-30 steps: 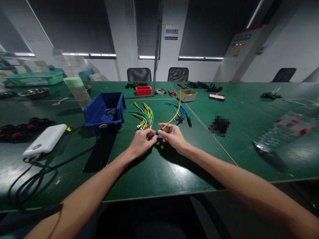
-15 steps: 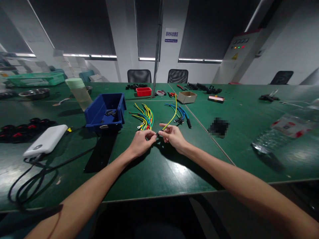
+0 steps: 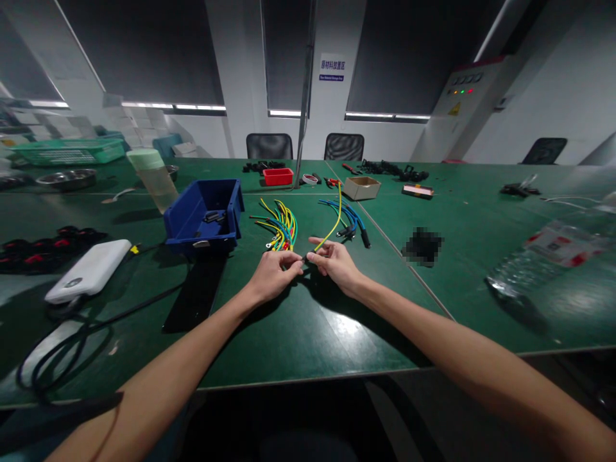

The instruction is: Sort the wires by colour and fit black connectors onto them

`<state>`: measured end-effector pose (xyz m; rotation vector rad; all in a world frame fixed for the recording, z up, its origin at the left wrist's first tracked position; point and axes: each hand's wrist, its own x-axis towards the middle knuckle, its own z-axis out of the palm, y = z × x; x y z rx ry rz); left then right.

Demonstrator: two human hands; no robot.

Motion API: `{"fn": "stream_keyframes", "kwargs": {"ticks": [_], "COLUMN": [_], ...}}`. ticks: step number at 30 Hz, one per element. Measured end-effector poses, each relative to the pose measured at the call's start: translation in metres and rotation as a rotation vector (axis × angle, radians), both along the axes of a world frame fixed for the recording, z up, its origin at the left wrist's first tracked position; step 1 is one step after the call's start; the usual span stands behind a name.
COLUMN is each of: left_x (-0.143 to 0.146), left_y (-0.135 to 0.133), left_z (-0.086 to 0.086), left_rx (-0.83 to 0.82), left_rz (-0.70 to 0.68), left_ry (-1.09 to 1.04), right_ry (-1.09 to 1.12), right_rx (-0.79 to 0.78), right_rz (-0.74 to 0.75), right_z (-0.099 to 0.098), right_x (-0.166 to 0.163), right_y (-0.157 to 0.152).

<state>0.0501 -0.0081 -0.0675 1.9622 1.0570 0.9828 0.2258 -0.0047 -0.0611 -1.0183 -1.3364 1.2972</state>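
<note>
My left hand [image 3: 273, 274] and my right hand [image 3: 335, 263] meet just above the green table [image 3: 308, 327], fingers pinched together. Between them they hold the near end of a yellow wire [image 3: 335, 221] that arcs up and away behind my right hand. A small dark piece sits where the fingertips meet; I cannot make out what it is. Just beyond my left hand lies a bundle of yellow, green and blue wires [image 3: 279, 229]. A bunch of blue wires [image 3: 350, 220] lies beyond my right hand.
A blue bin [image 3: 205, 218] stands left of the wires, a black strip [image 3: 192, 296] in front of it. A white power bank [image 3: 89, 271] with a black cable [image 3: 62, 346] lies far left. A plastic bottle [image 3: 548, 253] lies at right. A cardboard box [image 3: 362, 187] and red tray [image 3: 278, 176] sit further back.
The yellow wire's far end has swung slightly left and lower. Both hands stay pinched together at nearly the same spot.
</note>
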Motion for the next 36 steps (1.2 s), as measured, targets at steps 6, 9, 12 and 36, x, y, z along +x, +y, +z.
{"fn": "stream_keyframes", "kwargs": {"ticks": [6, 9, 12, 36], "left_x": [0.002, 0.002, 0.002, -0.022], "left_y": [0.0, 0.0, -0.001, 0.018], "left_z": [0.0, 0.001, 0.002, 0.004], "left_rx": [-0.002, 0.015, 0.039, 0.502], "left_rz": [0.025, 0.034, 0.039, 0.542], "left_ry": [0.016, 0.047, 0.086, -0.02], "right_ry": [-0.023, -0.024, -0.027, -0.143], "right_rx": [0.005, 0.023, 0.038, 0.097], "right_rz": [-0.012, -0.016, -0.016, -0.077], "right_z": [0.002, -0.002, -0.007, -0.011], "right_x": [0.0, 0.001, 0.002, 0.004], "right_y": [0.0, 0.002, 0.005, 0.008]}}
